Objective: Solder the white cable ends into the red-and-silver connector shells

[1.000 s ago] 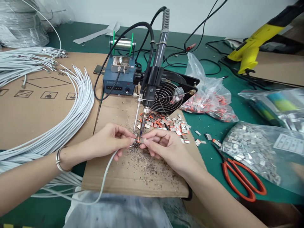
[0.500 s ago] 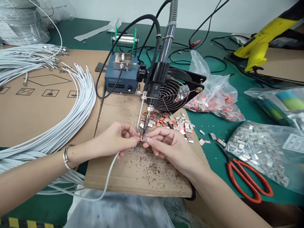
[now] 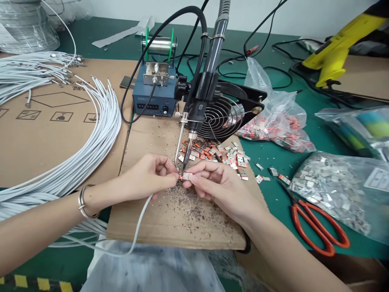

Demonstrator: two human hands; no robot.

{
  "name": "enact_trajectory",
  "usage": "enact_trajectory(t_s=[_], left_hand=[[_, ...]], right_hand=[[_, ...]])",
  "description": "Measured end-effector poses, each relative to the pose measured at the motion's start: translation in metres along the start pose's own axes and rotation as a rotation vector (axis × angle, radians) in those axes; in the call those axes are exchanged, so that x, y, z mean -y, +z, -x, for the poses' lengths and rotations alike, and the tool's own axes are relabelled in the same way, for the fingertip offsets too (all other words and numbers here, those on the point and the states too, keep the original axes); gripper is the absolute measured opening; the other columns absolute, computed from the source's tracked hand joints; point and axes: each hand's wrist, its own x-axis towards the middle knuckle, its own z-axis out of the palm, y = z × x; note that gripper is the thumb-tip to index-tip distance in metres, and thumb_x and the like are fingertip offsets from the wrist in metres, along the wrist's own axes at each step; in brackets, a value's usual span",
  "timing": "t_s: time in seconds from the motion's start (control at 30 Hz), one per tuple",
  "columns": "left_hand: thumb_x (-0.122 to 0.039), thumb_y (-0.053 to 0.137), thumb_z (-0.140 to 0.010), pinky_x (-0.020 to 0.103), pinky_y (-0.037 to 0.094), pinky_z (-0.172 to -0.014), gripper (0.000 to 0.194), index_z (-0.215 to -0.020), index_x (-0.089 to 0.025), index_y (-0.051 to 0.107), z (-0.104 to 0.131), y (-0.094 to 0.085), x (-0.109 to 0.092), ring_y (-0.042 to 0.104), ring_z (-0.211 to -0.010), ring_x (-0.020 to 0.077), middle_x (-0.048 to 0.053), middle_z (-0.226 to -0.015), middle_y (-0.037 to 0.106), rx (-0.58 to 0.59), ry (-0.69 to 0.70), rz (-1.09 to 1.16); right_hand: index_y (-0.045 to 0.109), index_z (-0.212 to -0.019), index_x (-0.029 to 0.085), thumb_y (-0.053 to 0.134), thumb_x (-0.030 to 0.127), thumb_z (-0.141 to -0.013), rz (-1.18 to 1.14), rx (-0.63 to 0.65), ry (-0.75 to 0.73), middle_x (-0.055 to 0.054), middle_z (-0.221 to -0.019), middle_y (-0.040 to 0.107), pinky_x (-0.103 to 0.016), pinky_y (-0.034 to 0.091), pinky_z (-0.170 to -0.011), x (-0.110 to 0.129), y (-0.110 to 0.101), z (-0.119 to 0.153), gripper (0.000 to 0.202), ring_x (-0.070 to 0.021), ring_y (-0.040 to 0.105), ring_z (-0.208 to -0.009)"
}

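Note:
My left hand [image 3: 156,174] is closed in a pinch on the end of a white cable [image 3: 140,221], which loops down from the fingers. Between thumb and fingers, my right hand [image 3: 209,182] grips a small USB connector [image 3: 187,176] with an orange part at its left end. The cable end and the connector meet right under the tip of a soldering iron [image 3: 185,160], fixed in a stand. Beside the tip, a thin metal solder feed tube [image 3: 179,148] bends down to the same spot. Fingers hide the exact joint.
A blue solder feeder [image 3: 154,95] with a solder spool stands behind, next to a black fan [image 3: 219,117]. Loose connectors [image 3: 237,156] lie on the cardboard [image 3: 146,140]. At right are red-handled scissors [image 3: 322,227] and bags of metal parts [image 3: 331,194]. Bundled white cables [image 3: 103,134] lie left.
The connector in my right hand has turned a little, so its bright metal face now shows more. Both hands stay under the iron tip. The whole view has shifted slightly.

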Motion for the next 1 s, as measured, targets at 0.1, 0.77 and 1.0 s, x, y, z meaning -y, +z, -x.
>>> enact_trajectory(t_s=[0.1, 0.77, 1.0], left_hand=[[-0.013, 0.055, -0.071, 0.011, 0.028, -0.028, 0.008, -0.067, -0.016, 0.048, 0.0004, 0.0003, -0.0017, 0.039, -0.029, 0.0015, -0.011, -0.045, 0.042, -0.005, -0.006, 0.012], [-0.015, 0.055, -0.071, 0.010, 0.030, -0.029, 0.008, -0.065, -0.016, 0.050, -0.0014, 0.0013, -0.0031, 0.038, -0.030, 0.0014, -0.010, -0.044, 0.042, -0.014, 0.005, -0.019], [-0.017, 0.056, -0.072, 0.010, 0.031, -0.029, 0.010, -0.065, -0.016, 0.049, -0.0011, 0.0014, -0.0012, 0.038, -0.031, 0.0014, -0.010, -0.046, 0.042, -0.014, 0.022, 0.000]], right_hand=[[0.065, -0.074, 0.017, 0.073, 0.029, -0.067, -0.010, 0.003, -0.004, -0.003, -0.063, 0.067, -0.020, 0.034, -0.039, 0.0002, -0.0004, 0.0003, 0.016, -0.0096, 0.051, -0.047], [0.065, -0.073, 0.017, 0.072, 0.027, -0.068, -0.009, 0.005, -0.029, -0.003, -0.063, 0.067, -0.020, 0.032, -0.038, 0.0013, 0.0016, -0.0009, 0.013, -0.0081, 0.049, -0.043], [0.065, -0.073, 0.017, 0.072, 0.028, -0.067, 0.001, -0.007, -0.010, -0.003, -0.063, 0.067, -0.021, 0.032, -0.038, 0.0021, 0.0017, -0.0004, 0.014, -0.0087, 0.049, -0.044]])
